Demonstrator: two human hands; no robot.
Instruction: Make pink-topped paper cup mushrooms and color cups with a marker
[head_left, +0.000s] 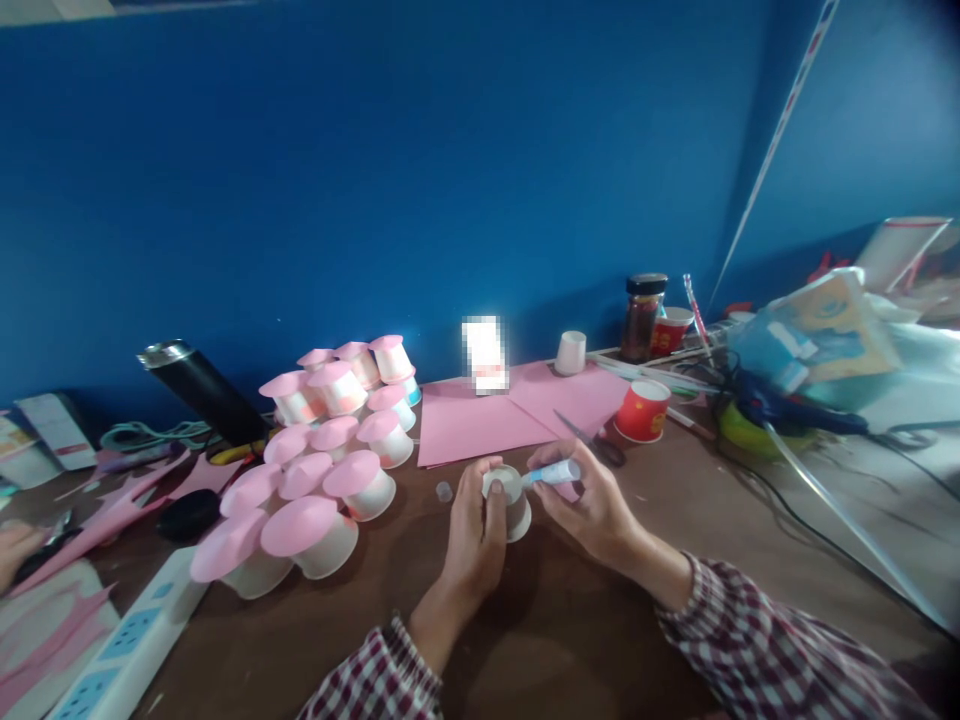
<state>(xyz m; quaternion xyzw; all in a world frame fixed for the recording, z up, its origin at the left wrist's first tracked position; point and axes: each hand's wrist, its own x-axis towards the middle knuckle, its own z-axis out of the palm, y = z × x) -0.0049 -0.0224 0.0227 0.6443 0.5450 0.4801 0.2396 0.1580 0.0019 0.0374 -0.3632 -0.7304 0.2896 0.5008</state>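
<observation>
My left hand (480,530) is wrapped around a small white paper cup (519,522), upside down on the brown table, with the thumb over its base. Between the fingers of my right hand (592,505) is a white-and-blue glue tube (556,472). It lies nearly level, its tip at the edge of the cup's base; whether they touch I cannot tell. A small clear cap (444,491) rests left of my left hand. Under my right hand a bit of pink paper (567,490) shows. Scissors (611,452) lie just beyond that hand.
Several upturned cups with pink paper cones (300,525) crowd the left. Pink sheets (472,425) lie ahead, a red paper cup (643,410) to their right. A power strip (131,635) and black flask (202,390) stand left; another person's hand (19,550) is at far left.
</observation>
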